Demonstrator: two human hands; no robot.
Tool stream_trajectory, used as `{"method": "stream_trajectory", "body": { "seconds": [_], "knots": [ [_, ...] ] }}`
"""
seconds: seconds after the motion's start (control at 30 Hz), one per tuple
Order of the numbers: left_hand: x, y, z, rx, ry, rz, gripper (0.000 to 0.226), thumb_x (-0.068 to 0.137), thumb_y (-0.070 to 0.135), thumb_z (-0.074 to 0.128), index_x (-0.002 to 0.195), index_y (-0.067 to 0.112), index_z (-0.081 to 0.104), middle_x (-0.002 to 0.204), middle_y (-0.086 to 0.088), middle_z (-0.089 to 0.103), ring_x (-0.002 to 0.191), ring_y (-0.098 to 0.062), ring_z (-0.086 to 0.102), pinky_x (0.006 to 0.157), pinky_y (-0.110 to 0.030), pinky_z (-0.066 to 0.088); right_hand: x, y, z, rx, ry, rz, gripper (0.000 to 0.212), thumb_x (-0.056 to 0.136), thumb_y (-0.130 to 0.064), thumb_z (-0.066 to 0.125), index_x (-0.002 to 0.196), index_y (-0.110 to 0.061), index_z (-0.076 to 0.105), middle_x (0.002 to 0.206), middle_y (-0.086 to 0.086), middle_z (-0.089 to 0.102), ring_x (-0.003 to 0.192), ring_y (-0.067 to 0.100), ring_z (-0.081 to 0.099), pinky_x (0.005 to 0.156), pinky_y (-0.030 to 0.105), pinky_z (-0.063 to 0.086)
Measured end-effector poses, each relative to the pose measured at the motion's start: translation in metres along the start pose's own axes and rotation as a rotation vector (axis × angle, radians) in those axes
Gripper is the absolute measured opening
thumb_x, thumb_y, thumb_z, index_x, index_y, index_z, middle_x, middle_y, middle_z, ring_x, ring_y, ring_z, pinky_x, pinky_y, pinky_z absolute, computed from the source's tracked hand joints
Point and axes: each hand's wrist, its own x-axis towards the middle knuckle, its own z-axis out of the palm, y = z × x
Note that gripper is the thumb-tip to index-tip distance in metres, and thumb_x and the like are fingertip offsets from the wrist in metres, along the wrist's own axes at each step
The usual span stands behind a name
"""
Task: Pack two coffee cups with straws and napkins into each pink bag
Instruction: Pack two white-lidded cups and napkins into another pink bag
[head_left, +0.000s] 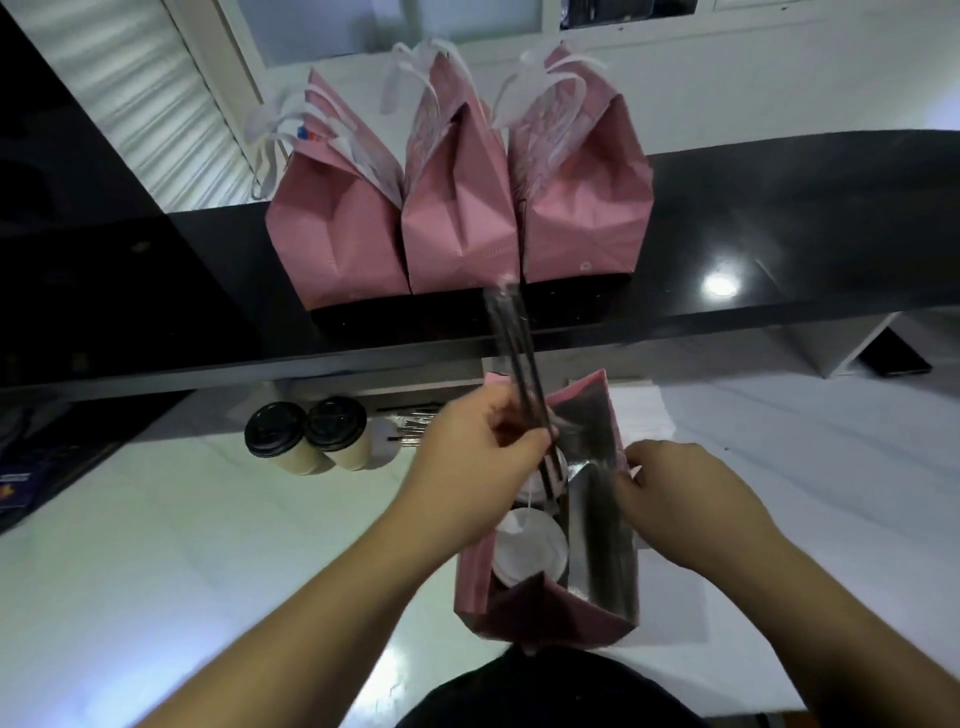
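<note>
The left hand (470, 462) has its grip closed around two dark straws (514, 358) in clear wrapping, fingers and thumb curled round their lower part, so that the straws rise tilted away from the person while their lower ends reach into the open pink bag (550, 616). The right hand (670, 488) pinches the bag's right rim between thumb and curled fingers, holding the mouth apart. The bag stands on the white counter (156, 545) just in front of the person, its silvery lining showing, and inside it sit two cups with white lids (530, 551), one behind the other. To the left on the same counter stand two more coffee cups with black lids (306, 434), touching side by side, with further wrapped straws (410, 426) lying just beside them. On the raised black shelf (779, 249) beyond, three closed pink bags (460, 208) stand in a row, touching, their white handles up.
</note>
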Motion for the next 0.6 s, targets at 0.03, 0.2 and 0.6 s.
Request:
{"method": "stream_trajectory", "body": {
  "seconds": [0.03,0.2,0.6],
  "knots": [
    [0.002,0.0,0.011,0.058,-0.025,-0.024,0.016,0.089,0.015,0.072,0.094,0.03,0.074,0.087,0.008,0.078,0.083,-0.013,0.076,0.081,-0.047,0.063,-0.001,0.001,0.0,0.005,-0.004,-0.003,0.032,0.095,-0.047,0.046,0.086,-0.024,0.067,0.078,-0.004,0.071,0.067,0.017,0.065,0.065,0.039,0.061],
    [0.009,-0.011,0.044,0.37,-0.153,-0.104,0.014,0.089,0.019,0.07,0.1,0.026,0.076,0.088,0.009,0.077,0.084,-0.01,0.072,0.083,-0.04,0.06,-0.003,0.009,0.002,0.012,0.009,-0.008,0.038,0.098,-0.05,0.043,0.082,-0.024,0.064,0.075,-0.004,0.068,0.064,0.016,0.064,0.062,0.039,0.061],
    [-0.013,-0.007,-0.006,0.292,0.024,-0.006,0.03,0.092,0.017,0.069,0.101,0.046,0.067,0.094,0.029,0.072,0.09,0.009,0.066,0.072,-0.009,0.052,-0.001,0.019,0.002,0.004,0.036,-0.038,0.036,0.096,-0.047,0.049,0.086,-0.019,0.068,0.073,-0.003,0.07,0.062,0.017,0.065,0.061,0.037,0.06]
  ]
}}
